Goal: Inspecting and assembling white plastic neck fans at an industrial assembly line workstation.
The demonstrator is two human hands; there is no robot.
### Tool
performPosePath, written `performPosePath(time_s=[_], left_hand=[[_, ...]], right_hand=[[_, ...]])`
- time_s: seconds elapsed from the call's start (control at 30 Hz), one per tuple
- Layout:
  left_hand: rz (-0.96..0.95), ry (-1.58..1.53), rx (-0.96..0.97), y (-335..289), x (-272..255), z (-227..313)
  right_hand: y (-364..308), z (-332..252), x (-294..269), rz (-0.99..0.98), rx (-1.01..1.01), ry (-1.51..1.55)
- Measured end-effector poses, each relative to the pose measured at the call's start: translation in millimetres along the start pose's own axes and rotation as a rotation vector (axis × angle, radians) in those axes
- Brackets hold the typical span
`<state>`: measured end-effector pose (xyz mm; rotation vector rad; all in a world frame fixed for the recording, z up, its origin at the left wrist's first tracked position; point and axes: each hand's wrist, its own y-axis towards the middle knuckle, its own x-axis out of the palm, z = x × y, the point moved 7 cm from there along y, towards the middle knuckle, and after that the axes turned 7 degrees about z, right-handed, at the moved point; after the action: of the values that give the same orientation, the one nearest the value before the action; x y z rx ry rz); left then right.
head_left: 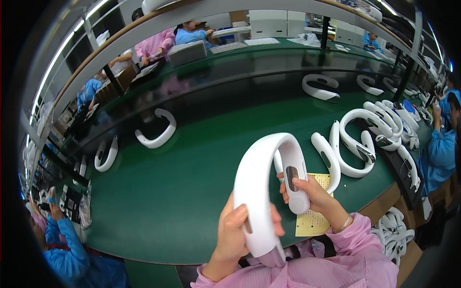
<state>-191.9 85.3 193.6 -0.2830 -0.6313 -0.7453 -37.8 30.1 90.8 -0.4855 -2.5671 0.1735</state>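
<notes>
Green conveyor belt [182, 192] carries loose white bands, while above it the left hand [233, 235] and right hand [312, 192] each close around one arm of a white U-shaped neckband [269, 177], apparently firmly; any twisting could strain its curved bridge.

glossy white plastic neck fan [263, 187], smooth green belt [192, 158], matt yellow paper sheet [313, 223]

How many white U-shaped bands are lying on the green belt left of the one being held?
3, each apart from the others: one band at mid-belt, a second further left, a third at the far left edge, partly hidden. More may be hidden there.
</notes>
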Motion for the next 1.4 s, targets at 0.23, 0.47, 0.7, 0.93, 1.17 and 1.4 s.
performPosePath(time_s=[0.23,0.47,0.7,0.93,1.17,1.4], left_hand=[[0.232,0.132,0.233,11.0,-97.9,-16.8],[0.339,-0.100,-0.067,35.6,-117.6,-80.7],[0.145,-0.123,-0.170,42.2,-134.9,-115.0],[0.206,-0.075,-0.244,10.9,-77.5,-62.7],[-0.059,0.578,0.333,0.6,-55.8,5.3],[0.036,0.766,0.496,9.7,-59.5,18.4]], right_hand=[[-43.3,-47.5,12.2,0.105,-0.241,-0.410],[-73.2,-82.7,77.2,-0.246,-0.196,-0.680],[-73.4,-93.1,99.7,-0.276,-0.506,-0.830],[-58.0,-121.1,86.3,-0.331,-1.178,-1.151],[-42.7,-123.8,19.3,0.108,-0.910,-0.562],[-35.3,-112.3,17.9,0.183,-0.562,-0.464]])
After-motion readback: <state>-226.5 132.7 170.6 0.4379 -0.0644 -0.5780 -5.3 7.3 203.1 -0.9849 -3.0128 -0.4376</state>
